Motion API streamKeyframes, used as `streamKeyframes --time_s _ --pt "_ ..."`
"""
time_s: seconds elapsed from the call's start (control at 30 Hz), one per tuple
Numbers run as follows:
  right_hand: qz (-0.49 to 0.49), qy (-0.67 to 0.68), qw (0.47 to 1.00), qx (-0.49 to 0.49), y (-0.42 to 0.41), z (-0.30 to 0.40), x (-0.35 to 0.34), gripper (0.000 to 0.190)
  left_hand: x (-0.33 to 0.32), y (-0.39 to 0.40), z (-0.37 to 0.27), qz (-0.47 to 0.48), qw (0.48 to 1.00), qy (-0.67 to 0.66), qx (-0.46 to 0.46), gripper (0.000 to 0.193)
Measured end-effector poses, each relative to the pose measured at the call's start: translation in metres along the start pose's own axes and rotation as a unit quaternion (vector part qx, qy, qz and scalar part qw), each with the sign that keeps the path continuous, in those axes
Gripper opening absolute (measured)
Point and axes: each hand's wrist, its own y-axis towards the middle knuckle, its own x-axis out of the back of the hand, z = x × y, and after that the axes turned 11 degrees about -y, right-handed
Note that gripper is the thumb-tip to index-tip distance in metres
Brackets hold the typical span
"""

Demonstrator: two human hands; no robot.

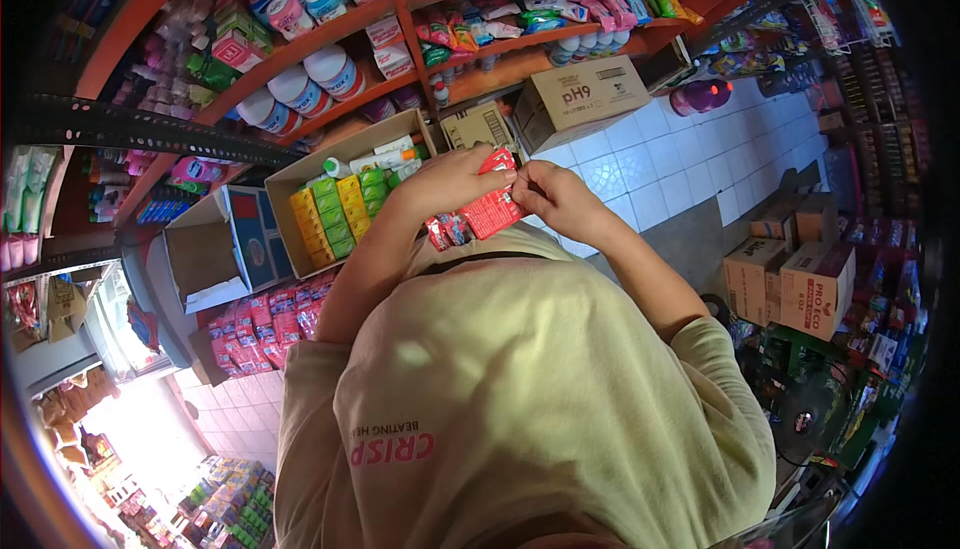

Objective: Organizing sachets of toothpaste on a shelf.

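A red printed packet is held in front of my waist, its lower part hanging beside smaller red sachets. My left hand lies over the upper left of the packet and grips it, thumb across its face. At the packet's right edge, my right hand pinches with thumb and bent fingers. To the left of my hands stands an open cardboard carton holding stacked green boxes, yellow boxes and white bottles with green or orange caps.
Orange shelves with tubs, jars and pouches rise ahead. A cardboard box stands on the tiled floor beyond my hands. At left are an opened box and many red packs; more cartons are stacked at right.
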Motion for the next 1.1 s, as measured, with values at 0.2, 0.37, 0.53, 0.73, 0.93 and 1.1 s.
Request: streamKeyframes --time_s 0.2,0.37,0.53,0.73,0.93,1.1 --pt "-0.038 -0.091 0.994 0.040 -0.012 0.011 -0.004 0.009 -0.003 -0.001 -0.010 -0.017 0.999 0.013 0.026 0.063" --pt "-0.032 -0.069 0.996 0.044 -0.023 0.017 -0.007 0.010 -0.002 -0.003 -0.013 0.016 0.999 0.020 0.030 0.063" --pt "0.002 -0.040 0.999 0.016 -0.032 0.025 -0.004 0.011 0.001 -0.005 -0.018 0.050 0.998 0.027 0.000 0.058" --pt "-0.185 -0.186 0.951 0.162 -0.024 0.022 -0.018 0.020 0.004 -0.003 -0.014 0.019 0.999 0.033 -0.004 0.054" --pt "-0.217 -0.104 0.970 0.023 -0.015 0.030 -0.022 0.028 0.003 -0.003 -0.009 -0.042 0.999 0.000 -0.001 0.053" --pt "-0.211 -0.102 0.972 0.028 -0.008 0.039 -0.006 0.028 0.007 -0.008 -0.024 -0.081 0.996 -0.022 -0.007 0.055"
